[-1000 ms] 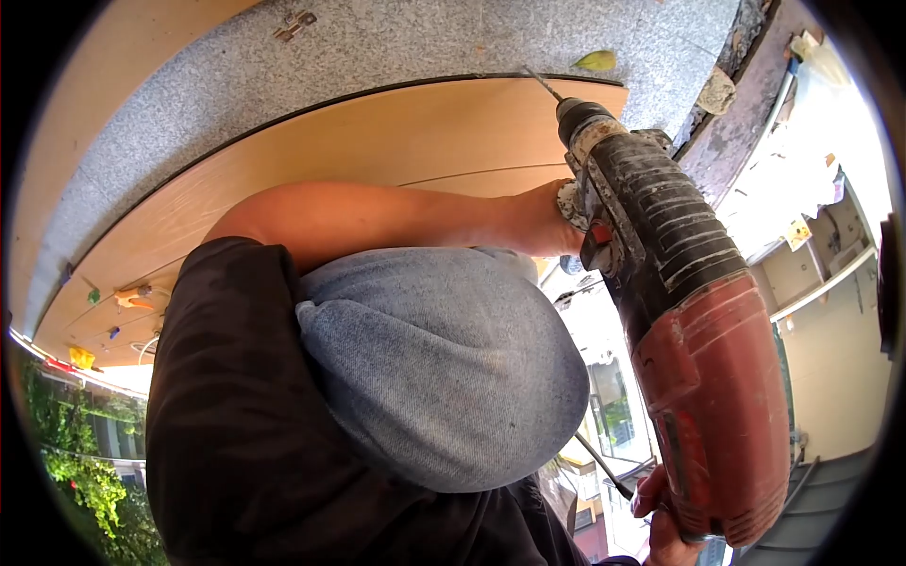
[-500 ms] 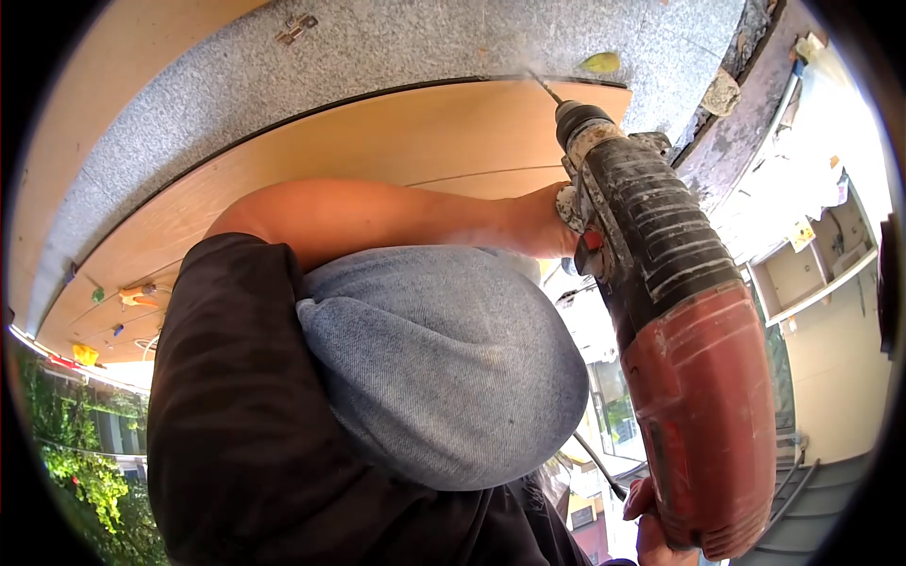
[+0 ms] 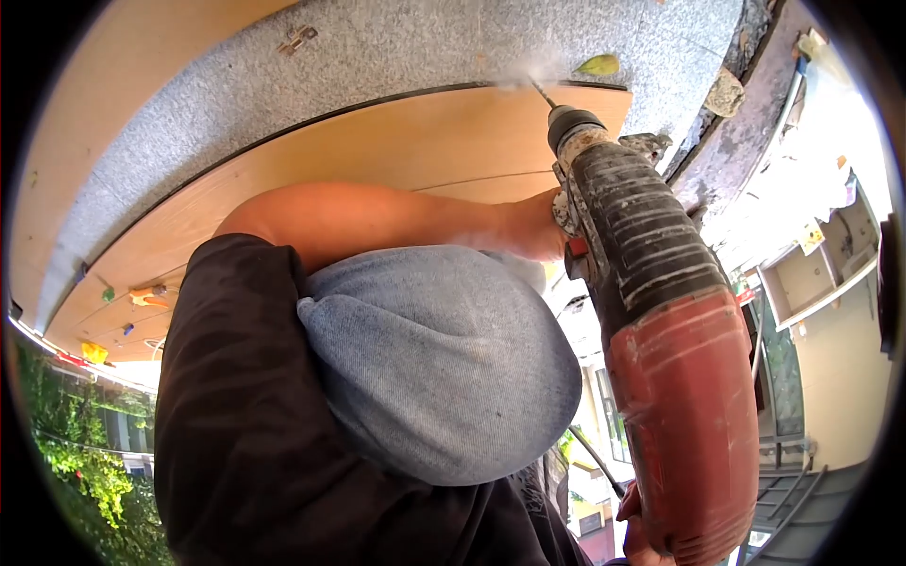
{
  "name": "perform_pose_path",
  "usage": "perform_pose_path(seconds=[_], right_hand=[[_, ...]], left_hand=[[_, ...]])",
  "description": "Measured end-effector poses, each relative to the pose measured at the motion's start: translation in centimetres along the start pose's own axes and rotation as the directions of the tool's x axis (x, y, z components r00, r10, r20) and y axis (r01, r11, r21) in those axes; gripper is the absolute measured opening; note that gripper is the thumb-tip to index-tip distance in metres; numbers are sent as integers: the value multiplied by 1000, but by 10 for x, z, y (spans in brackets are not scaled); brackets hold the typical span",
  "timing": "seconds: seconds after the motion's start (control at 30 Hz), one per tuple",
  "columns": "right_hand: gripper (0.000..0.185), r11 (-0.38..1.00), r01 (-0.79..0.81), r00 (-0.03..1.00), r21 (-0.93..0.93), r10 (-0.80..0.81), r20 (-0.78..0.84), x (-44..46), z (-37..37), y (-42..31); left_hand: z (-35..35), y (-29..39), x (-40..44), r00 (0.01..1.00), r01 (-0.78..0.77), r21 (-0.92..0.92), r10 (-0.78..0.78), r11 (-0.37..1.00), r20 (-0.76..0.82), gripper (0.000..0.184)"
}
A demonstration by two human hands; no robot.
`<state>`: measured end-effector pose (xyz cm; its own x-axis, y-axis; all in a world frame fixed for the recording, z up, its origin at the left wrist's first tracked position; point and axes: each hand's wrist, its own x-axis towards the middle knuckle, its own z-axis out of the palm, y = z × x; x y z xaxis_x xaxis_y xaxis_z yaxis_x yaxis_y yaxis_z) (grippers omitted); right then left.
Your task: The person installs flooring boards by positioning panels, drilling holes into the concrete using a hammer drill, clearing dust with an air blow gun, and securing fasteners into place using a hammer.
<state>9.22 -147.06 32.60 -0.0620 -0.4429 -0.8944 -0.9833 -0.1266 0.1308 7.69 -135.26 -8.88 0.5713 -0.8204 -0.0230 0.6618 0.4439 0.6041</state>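
A red and black hammer drill (image 3: 684, 377), dusty and scuffed, stretches from lower right up to the top middle. Its thin drill bit (image 3: 542, 92) meets the grey speckled stone surface (image 3: 406, 57) just past the edge of a wooden board (image 3: 444, 127), and pale dust (image 3: 528, 74) puffs up at the tip. My left hand (image 3: 536, 224) is closed at the drill's front side grip; the drill hides its fingers. At the bottom, my right hand (image 3: 640, 540) wraps the rear handle, largely covered by the drill body.
A denim-covered knee (image 3: 444, 368) fills the middle beneath my left arm. A yellow-green leaf (image 3: 599, 64) and a small metal hinge-like piece (image 3: 297, 39) lie on the stone. Orange-handled pliers (image 3: 148, 295) rest on the board at left. A stone (image 3: 725, 94) sits at upper right.
The drill's body has swung slightly left, with both hands still on it. The dust cloud at the bit's tip has grown thicker.
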Motion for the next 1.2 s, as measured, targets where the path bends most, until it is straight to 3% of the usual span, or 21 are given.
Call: perform_pose_path(seconds=[0.27, 0.47, 0.57, 0.67, 0.77, 0.87, 0.97, 1.07, 1.2], right_hand=[[56, 999, 24, 998, 34, -26, 54, 25, 10, 2], [57, 999, 15, 996, 50, -20, 89, 38, 13, 12], [57, 998, 15, 994, 55, -21, 110, 38, 10, 12], [58, 998, 13, 993, 56, -19, 119, 42, 10, 15], [58, 998, 1, 991, 62, -9, 133, 41, 6, 19], [59, 995, -57, 988, 82, 44, 147, 30, -9, 32], [59, 993, -72, 987, 88, 59, 149, 24, -14, 36], [59, 991, -97, 984, 93, 82, 155, 17, -22, 40], [60, 989, -112, 982, 101, 94, 163, 15, -26, 43]], left_hand=[[0, -15, -3, 979, -193, 165, 202, 967, -38, 23], [-2, -23, -1, 1000, 13, -12, -13, 1000, -19, 24], [0, -18, 0, 994, -101, 170, 105, 980, -14, 23], [0, -9, 1, 994, -94, -38, 92, 995, -60, 22], [-2, -11, 1, 998, 53, -24, -54, 998, -29, 23], [-4, -5, -1, 943, 332, -8, -332, 943, -5, 22], [-5, -5, -2, 955, 298, 44, -298, 954, -2, 22], [-2, 4, 1, 888, 452, -141, -459, 881, -20, 21], [-6, 0, 0, 972, 233, 62, -233, 970, -9, 20]])
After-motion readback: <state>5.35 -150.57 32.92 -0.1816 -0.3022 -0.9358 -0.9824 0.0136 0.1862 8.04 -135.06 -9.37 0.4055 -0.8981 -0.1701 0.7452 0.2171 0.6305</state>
